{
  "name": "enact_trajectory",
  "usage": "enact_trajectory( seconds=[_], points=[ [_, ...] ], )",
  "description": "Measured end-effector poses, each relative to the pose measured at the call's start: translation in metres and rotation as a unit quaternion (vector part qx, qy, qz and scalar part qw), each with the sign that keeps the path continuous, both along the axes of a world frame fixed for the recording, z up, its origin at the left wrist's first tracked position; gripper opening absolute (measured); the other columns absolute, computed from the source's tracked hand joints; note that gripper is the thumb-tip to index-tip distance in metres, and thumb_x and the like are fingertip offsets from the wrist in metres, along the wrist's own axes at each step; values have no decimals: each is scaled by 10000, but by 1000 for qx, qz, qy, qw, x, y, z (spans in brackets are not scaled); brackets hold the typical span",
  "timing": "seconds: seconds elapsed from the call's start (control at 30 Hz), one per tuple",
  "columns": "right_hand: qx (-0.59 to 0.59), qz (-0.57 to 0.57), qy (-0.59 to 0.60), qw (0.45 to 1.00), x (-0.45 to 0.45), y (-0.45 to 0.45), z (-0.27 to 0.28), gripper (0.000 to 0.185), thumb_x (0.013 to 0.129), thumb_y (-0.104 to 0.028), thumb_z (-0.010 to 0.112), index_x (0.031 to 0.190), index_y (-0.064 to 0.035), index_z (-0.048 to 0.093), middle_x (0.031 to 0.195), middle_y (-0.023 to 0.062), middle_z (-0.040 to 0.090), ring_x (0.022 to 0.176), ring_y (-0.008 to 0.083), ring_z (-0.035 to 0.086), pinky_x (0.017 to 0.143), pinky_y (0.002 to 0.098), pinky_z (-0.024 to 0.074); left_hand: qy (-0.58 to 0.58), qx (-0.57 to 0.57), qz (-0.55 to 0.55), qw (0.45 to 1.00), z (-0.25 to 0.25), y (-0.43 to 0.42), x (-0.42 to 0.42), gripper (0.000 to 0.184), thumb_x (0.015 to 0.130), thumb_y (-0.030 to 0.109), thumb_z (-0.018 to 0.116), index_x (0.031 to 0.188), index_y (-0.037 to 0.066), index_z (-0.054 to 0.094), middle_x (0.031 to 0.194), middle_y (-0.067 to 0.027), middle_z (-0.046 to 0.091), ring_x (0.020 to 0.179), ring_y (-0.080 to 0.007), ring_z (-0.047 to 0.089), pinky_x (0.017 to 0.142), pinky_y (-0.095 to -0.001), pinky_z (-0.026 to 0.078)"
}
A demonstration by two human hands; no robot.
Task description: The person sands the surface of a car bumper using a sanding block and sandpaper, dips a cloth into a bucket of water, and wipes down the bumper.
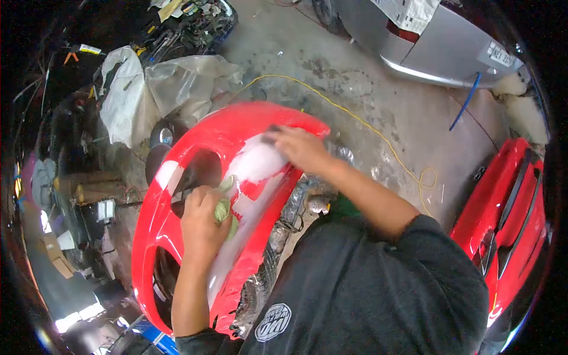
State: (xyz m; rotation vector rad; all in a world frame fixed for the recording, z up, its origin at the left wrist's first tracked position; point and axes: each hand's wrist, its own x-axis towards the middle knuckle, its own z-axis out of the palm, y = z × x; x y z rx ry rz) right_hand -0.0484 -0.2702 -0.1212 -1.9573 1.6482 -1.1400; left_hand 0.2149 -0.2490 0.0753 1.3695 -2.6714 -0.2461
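A red car bumper point(155, 228) lies in front of me, with a whitish, dull patch point(257, 163) along its near side. My right hand point(302, 151) presses a small dark pad point(272, 134) against the upper end of this patch; the pad is blurred and partly covered by the fingers. My left hand point(204, 220) rests on the bumper beside an opening, its fingers closed around a crumpled light-green cloth point(223, 210). Part of the cloth hangs over the pale surface.
Another red bumper point(503, 219) stands at the right. A silver car point(408, 53) is parked at the upper right. Across the concrete floor runs a yellow cord point(355, 118). Plastic sheeting point(186, 83) and a cluttered engine part point(195, 29) lie at the upper left.
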Motion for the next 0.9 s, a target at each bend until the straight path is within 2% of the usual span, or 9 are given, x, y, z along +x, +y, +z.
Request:
enact_trajectory(
  seconds=[0.1,0.17,0.2,0.23,0.3,0.5,0.63,0.77,0.9],
  points=[
    [39,59,-28,997,-14,-9,-14,367,1057,-263,449,1329,-174,678,1237,199,680,1077,408,679,953,506,560,11,-5,-1,1000,1,0,-4,416,679,28,807,1056,70,639,1108,-152,637,1082,-390,617,936,-471,515],
    [-42,153,30,987,16,-5,60,371,1058,-288,454,1316,-159,687,1260,216,668,1107,399,673,967,499,547,-14,6,15,1000,7,2,-6,433,694,61,813,1091,79,640,1111,-151,636,1101,-388,611,930,-474,518],
    [55,187,23,981,37,2,93,374,1030,-288,511,1339,-156,678,1309,204,655,1183,383,648,993,491,532,-15,3,18,1000,6,3,-7,435,699,68,815,1097,82,639,1113,-148,636,1096,-387,612,925,-475,520],
    [-113,198,21,973,46,8,74,391,1008,-282,559,1369,-176,663,1354,198,643,1220,378,635,1004,494,527,-17,3,21,1000,5,4,-7,438,704,75,816,1104,84,638,1114,-146,636,1091,-386,614,920,-475,522],
    [-95,199,-74,973,34,4,69,376,998,-242,583,1357,-174,673,1372,195,639,1208,386,641,1023,498,518,-11,-1,7,1000,5,4,-2,439,729,116,831,1124,94,640,1140,-140,634,1083,-378,617,889,-479,533],
    [135,46,-44,989,-22,-5,1,406,1022,-221,570,1419,-169,637,1420,225,612,1273,413,603,1095,499,471,-25,-21,-12,999,9,6,-7,531,714,241,885,1188,107,683,1206,-127,626,1088,-351,619,855,-466,582],
    [-59,186,-28,980,37,4,61,402,1026,-255,580,1411,-156,641,1500,206,553,1332,417,558,1121,485,453,-6,-18,-33,999,15,12,-4,624,692,280,909,1240,101,668,1235,-146,618,1118,-357,611,869,-468,581],
    [-7,182,-63,981,32,7,70,420,1029,-277,584,1436,-180,626,1548,196,510,1386,416,522,1145,469,437,-1,-4,-47,999,22,12,-3,700,689,309,920,1287,89,632,1288,-173,600,1153,-390,593,942,-485,549],
    [71,85,-84,990,-16,10,-1,445,1042,-295,576,1476,-202,598,1543,214,512,1417,415,497,1151,466,432,-3,30,-66,997,33,16,9,773,674,297,929,1341,94,595,1301,-186,587,1170,-413,584,993,-505,520]
  ],
)
